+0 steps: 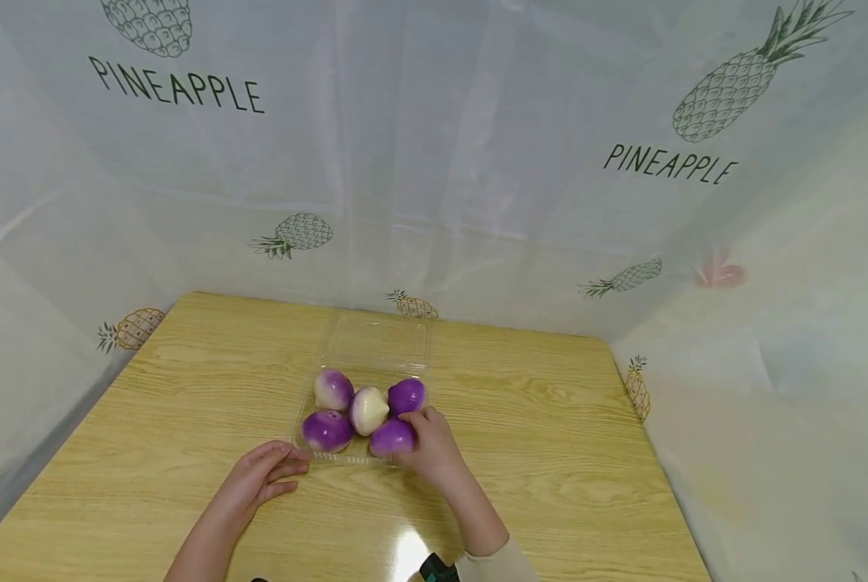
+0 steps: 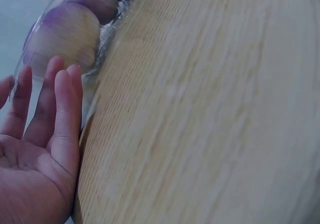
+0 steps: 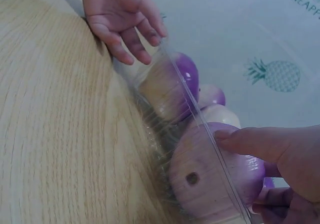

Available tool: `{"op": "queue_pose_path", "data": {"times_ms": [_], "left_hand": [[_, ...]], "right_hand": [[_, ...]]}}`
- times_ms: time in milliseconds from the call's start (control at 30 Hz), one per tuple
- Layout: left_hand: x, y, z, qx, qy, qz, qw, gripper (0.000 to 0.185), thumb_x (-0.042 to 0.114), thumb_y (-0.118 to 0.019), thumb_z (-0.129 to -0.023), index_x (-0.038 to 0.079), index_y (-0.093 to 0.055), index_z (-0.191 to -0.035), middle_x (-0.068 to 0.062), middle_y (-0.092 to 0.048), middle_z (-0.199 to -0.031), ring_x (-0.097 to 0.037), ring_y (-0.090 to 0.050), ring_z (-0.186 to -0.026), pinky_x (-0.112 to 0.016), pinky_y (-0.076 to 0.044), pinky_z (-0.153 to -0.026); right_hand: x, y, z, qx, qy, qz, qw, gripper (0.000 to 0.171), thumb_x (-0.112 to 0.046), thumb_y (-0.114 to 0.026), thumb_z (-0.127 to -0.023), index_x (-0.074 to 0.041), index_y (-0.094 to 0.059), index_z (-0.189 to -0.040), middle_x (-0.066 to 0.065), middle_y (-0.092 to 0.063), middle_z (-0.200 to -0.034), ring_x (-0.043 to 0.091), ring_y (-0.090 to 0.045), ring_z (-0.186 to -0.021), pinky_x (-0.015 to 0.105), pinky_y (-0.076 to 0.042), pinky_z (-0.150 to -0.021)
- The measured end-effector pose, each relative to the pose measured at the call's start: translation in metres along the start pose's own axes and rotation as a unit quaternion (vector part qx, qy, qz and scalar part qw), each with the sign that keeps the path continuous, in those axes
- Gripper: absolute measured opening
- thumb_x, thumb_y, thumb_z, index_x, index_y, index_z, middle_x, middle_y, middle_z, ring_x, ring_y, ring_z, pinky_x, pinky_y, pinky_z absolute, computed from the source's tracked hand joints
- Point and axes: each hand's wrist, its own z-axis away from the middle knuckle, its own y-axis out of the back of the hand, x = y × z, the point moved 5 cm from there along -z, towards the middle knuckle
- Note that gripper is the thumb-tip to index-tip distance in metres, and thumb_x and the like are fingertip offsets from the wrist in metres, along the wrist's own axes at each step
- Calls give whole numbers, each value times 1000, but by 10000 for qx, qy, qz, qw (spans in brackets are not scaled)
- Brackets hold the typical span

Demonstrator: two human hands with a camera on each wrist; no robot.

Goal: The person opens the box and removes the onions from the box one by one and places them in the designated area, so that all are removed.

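Several purple-and-white turnips sit in a clear plastic clamshell container point(image 1: 359, 461) with its lid folded back. My right hand point(image 1: 431, 444) holds the front right turnip point(image 1: 392, 437), thumb on the near side in the right wrist view and fingers behind. That turnip point(image 3: 215, 176) is inside the front wall and shows a dark round spot. At the container's front left corner rests my left hand point(image 1: 263, 475), fingers extended and loosely spread, fingertips right at the rim. Beside it lies the front left turnip point(image 1: 326, 431). A paler turnip point(image 1: 369, 411) sits in the middle.
Behind the turnips, the open transparent lid point(image 1: 376, 341) lies toward the back edge of the wooden table point(image 1: 536, 453). A pale pineapple-print sheet point(image 1: 434, 162) hangs behind and along the sides.
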Motion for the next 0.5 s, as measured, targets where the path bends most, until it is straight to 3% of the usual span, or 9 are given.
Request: {"op": "queue_pose_path", "data": {"times_ms": [200, 500], "left_hand": [[0, 0, 1, 44, 9, -37, 10000, 32, 32, -49, -104, 8, -68, -110, -6, -69, -110, -18, -64, -103, -34, -57, -88], [-1, 0, -1, 80, 22, -72, 9999, 31, 32, -49, -104, 7, -67, -110, -5, -70, -109, -18, -64, -102, -33, -57, -87]], "right_hand": [[0, 2, 0, 56, -84, -226, 9997, 57, -22, -89, -68, -1, -67, -116, 7, -56, -108, 29, -50, -108, 46, -48, -94], [2, 0, -1, 131, 127, -15, 9998, 55, -20, -89, -67, 1, -69, -114, 10, -60, -108, 29, -52, -107, 44, -49, -92]]}}
